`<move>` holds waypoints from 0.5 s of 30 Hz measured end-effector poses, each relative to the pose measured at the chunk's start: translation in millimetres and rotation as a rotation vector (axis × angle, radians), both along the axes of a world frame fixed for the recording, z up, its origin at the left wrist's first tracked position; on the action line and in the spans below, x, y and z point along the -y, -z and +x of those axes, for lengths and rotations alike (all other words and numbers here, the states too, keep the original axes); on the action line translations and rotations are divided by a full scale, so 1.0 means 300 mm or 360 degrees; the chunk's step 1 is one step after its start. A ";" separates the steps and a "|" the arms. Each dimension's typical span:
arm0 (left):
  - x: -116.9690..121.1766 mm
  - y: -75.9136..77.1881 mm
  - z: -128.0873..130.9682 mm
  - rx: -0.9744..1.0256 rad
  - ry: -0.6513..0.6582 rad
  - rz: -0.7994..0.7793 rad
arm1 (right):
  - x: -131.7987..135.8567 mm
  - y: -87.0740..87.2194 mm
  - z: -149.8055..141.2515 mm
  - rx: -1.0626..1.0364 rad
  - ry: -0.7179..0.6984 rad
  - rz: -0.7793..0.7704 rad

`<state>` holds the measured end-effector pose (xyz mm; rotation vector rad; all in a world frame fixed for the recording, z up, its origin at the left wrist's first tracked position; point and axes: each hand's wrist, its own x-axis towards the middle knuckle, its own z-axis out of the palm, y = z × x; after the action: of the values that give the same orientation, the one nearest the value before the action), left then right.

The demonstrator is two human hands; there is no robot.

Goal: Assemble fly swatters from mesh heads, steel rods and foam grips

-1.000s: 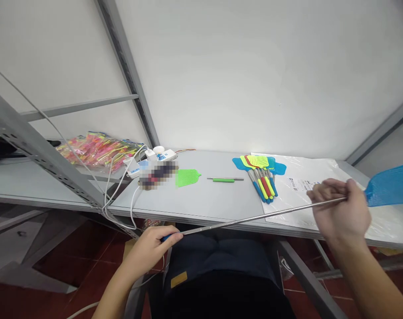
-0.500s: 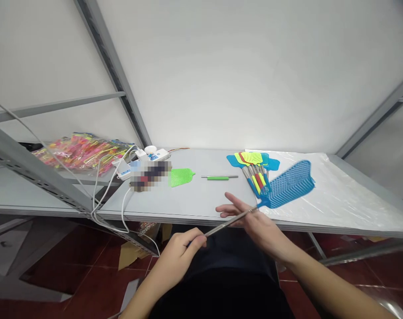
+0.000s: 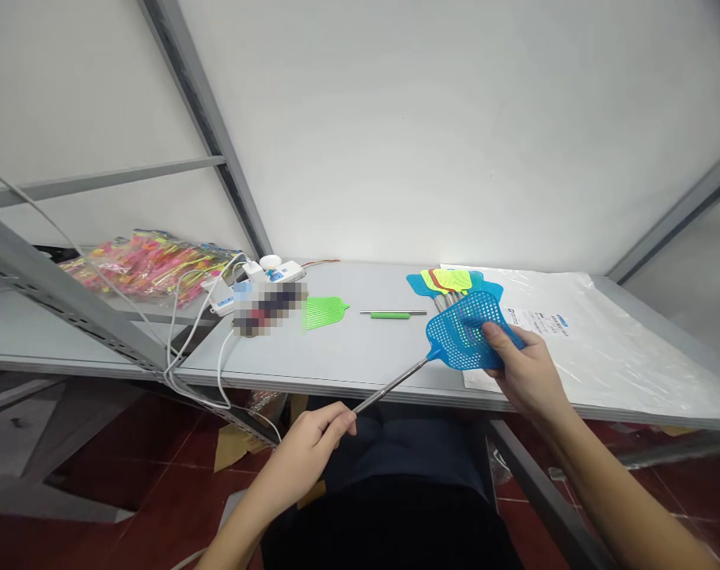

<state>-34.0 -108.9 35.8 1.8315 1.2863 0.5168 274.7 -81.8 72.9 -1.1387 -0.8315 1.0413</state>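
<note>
A blue fly swatter (image 3: 460,336) with a metal telescopic rod is held between both hands over the front edge of the table. My left hand (image 3: 321,439) is wrapped round the lower end of the rod, hiding the grip. My right hand (image 3: 526,368) pinches the far side of the perforated blue head, thumb on top and fingers underneath. Behind that head lies a fanned pile of fly swatters (image 3: 452,280) with blue, yellow and red heads, its handles mostly covered. Left of the pile, a metal rod with a green grip (image 3: 389,315) and a loose green swatter head (image 3: 325,312) lie flat.
White plastic packaging (image 3: 621,340) with a printed label covers the table's right side. White power strips (image 3: 229,297) with cables stand at the left, beside a blurred-out patch. Bagged colourful goods (image 3: 158,265) lie beyond the metal shelf post (image 3: 235,182).
My right hand has moved from the rod to the swatter head and closed on it. The head has turned flatter and shifted left; my left hand still grips the lower end.
</note>
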 end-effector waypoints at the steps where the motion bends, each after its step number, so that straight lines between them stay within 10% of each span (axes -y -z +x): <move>1: 0.001 -0.004 -0.002 -0.0013 0.0004 0.0006 | 0.004 -0.002 0.000 -0.0001 -0.0018 -0.0020; 15: 0.029 -0.063 0.073 0.0007 0.0060 0.0015 | 0.074 -0.016 -0.082 0.0107 -0.0193 -0.0220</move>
<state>-11.9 -117.7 54.8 1.8579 1.2459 0.5071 250.1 -104.0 77.6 -1.2576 -0.9016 1.1806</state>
